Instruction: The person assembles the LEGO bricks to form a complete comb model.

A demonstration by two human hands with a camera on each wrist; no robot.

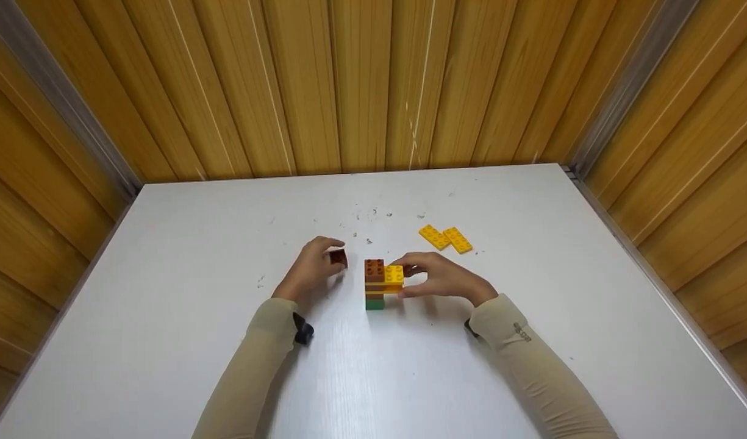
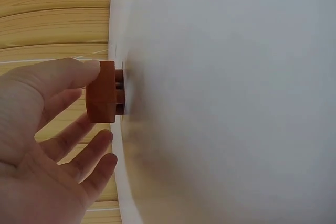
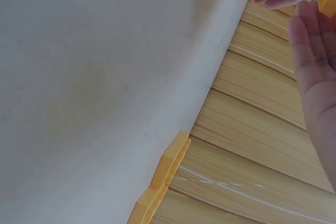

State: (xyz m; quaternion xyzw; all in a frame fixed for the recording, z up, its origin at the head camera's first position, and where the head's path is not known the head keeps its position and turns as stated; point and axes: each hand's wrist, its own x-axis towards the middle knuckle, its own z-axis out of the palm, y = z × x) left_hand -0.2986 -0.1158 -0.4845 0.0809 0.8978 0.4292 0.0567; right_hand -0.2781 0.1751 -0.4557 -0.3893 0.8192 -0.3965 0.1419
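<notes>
My left hand (image 1: 309, 268) pinches a loose brown toy brick (image 2: 101, 93) between thumb and forefinger. Its studs face the white tabletop, while the other fingers spread free in the left wrist view. To its right in the head view stands a small brick stack (image 1: 374, 295). Green is at its bottom, with brown and yellow layers above and a brown brick (image 1: 374, 268) on top. A yellow brick (image 1: 394, 274) juts from the stack's right side, and my right hand (image 1: 443, 277) holds that end, thumb in front and fingers behind.
Two flat yellow plates (image 1: 457, 240) lie together on the white table (image 1: 196, 292), beyond the right hand. Small dark marks dot the tabletop behind the stack. Wood-patterned walls (image 1: 361, 85) rise at the back and both sides.
</notes>
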